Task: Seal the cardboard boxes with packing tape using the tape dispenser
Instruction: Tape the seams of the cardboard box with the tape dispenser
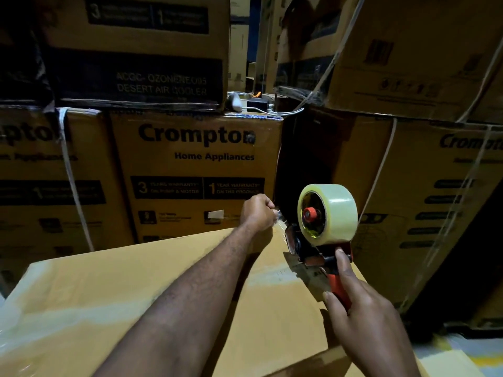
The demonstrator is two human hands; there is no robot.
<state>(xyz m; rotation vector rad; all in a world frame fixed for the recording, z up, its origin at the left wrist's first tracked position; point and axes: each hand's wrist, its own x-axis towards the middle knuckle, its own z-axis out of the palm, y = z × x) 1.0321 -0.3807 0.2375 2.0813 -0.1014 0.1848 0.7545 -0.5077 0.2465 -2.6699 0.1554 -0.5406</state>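
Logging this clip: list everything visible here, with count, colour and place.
front box: one, plain brown, bottom centre, under both arms.
tape dispenser: one, red and black, at the front box's far right corner.
tape roll: one, pale yellowish, on the dispenser.
tape end: one, clear, pulled out from the dispenser's front.
stacked boxes: at least five, brown with dark print, behind.
straps: several, white, around stacked boxes.
cable: one, white, atop the middle stacked box.
left hand: one, pinches the tape end.
right hand: one, grips the dispenser handle.
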